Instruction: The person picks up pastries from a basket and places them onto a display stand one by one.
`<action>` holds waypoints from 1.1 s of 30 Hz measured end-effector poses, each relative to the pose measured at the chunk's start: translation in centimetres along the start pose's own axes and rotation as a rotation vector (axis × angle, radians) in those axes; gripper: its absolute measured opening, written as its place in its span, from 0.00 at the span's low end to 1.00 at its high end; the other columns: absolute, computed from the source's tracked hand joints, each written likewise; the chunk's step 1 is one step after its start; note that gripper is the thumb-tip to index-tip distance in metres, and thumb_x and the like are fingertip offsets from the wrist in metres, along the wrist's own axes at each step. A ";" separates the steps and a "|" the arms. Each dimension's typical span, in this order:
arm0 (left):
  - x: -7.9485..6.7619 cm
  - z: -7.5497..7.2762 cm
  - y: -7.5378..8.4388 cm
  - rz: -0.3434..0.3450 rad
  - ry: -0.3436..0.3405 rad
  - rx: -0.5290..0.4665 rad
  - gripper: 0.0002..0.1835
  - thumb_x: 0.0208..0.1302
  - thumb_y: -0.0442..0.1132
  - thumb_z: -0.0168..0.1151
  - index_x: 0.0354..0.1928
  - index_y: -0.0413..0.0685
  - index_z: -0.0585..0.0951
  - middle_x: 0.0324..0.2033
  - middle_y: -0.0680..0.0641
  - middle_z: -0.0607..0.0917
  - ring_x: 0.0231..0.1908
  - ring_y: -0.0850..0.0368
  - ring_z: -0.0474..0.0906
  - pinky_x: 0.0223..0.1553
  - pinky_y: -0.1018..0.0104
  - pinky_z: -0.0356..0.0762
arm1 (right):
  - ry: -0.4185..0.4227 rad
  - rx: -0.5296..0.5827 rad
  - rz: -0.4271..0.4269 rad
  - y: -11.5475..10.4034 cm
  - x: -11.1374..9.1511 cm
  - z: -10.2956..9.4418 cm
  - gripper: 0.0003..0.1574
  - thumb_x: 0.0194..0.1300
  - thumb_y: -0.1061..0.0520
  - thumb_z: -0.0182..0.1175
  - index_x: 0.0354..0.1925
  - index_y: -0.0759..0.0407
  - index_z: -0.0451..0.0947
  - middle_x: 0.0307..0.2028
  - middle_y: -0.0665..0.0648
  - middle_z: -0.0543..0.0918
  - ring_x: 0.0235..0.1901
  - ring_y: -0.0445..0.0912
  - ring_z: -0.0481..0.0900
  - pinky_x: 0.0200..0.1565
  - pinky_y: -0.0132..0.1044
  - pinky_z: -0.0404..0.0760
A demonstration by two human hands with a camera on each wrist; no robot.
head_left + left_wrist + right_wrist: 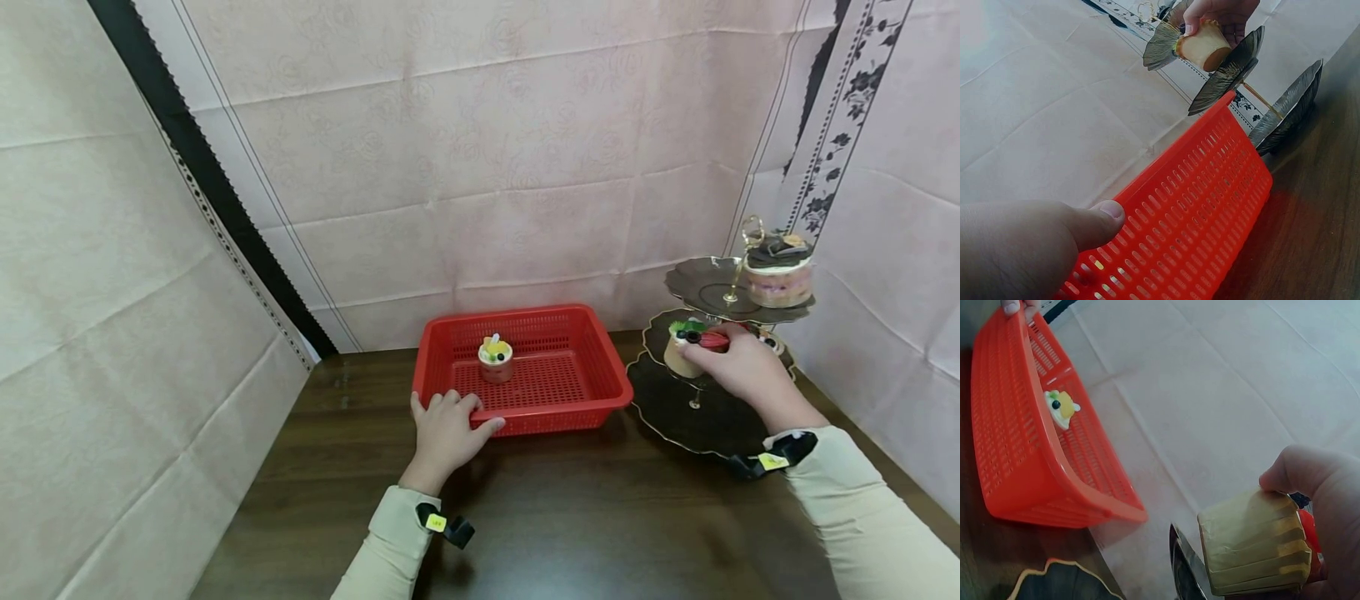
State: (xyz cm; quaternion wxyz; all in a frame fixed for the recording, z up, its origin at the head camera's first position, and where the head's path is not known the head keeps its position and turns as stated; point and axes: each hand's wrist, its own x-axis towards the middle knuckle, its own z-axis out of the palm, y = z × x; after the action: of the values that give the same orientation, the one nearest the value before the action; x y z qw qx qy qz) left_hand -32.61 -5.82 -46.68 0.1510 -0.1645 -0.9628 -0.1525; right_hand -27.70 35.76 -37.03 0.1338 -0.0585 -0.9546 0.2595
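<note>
My left hand (446,437) grips the front left rim of a red plastic basket (558,412), its thumb over the edge in the left wrist view. Inside the basket stands a small fruit-topped cup cake (496,369) in a pinkish cup. At the right, my right hand (756,379) holds a cupcake (677,360) with a beige wrapper and red, green and dark fruit on top, close over the middle tier of a dark three-tier stand (693,429). The right wrist view shows the thumb against the wrapper (1250,540), while the other fingers are mostly hidden.
On the stand's top tier sits a larger layered cake (780,279), beside the gold ring handle (752,229). Another small cake partly shows behind my right hand on the middle tier. Pale patterned cloth (517,167) hangs around the dark wooden table (585,525).
</note>
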 end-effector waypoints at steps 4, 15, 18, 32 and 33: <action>0.0 0.0 0.0 0.002 0.006 -0.001 0.25 0.60 0.68 0.64 0.44 0.57 0.84 0.41 0.49 0.83 0.46 0.47 0.76 0.67 0.23 0.40 | 0.034 -0.007 -0.013 0.6 -0.1 -0.2 0.48 0.68 0.32 0.57 0.60 0.74 0.67 0.48 0.78 0.78 0.46 0.71 0.77 0.43 0.61 0.76; -0.1 -0.2 0.0 0.004 0.013 -0.008 0.24 0.59 0.67 0.65 0.44 0.57 0.84 0.41 0.49 0.83 0.46 0.47 0.76 0.67 0.23 0.40 | 0.099 -0.047 -0.042 1.6 -0.4 -0.2 0.46 0.65 0.32 0.61 0.56 0.72 0.69 0.45 0.78 0.81 0.45 0.73 0.78 0.43 0.63 0.76; -0.1 -0.2 0.0 0.004 0.014 -0.007 0.24 0.59 0.67 0.65 0.44 0.57 0.84 0.41 0.49 0.83 0.46 0.47 0.76 0.67 0.23 0.40 | 0.098 -0.062 -0.039 1.6 -0.5 -0.1 0.49 0.64 0.31 0.61 0.58 0.72 0.68 0.46 0.79 0.80 0.46 0.74 0.78 0.43 0.64 0.75; -0.1 -0.1 0.1 0.005 0.012 -0.006 0.25 0.59 0.68 0.64 0.44 0.57 0.84 0.40 0.49 0.83 0.46 0.47 0.76 0.67 0.23 0.40 | 0.052 -0.096 0.005 2.0 -0.5 0.5 0.56 0.64 0.26 0.57 0.66 0.71 0.62 0.52 0.79 0.78 0.50 0.75 0.76 0.42 0.64 0.76; -0.1 0.0 0.1 0.005 0.012 -0.006 0.25 0.59 0.68 0.64 0.44 0.57 0.84 0.40 0.49 0.83 0.46 0.47 0.76 0.67 0.23 0.40 | 0.053 -0.095 0.007 2.0 -0.5 0.6 0.56 0.65 0.26 0.57 0.66 0.71 0.61 0.52 0.79 0.78 0.50 0.75 0.76 0.42 0.64 0.76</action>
State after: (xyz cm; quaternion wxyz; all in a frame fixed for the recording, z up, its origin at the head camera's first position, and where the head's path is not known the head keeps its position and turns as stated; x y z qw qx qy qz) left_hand -32.51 -5.78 -46.65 0.1566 -0.1663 -0.9610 -0.1559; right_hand -27.32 37.11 -38.62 0.1554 -0.0747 -0.9617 0.2129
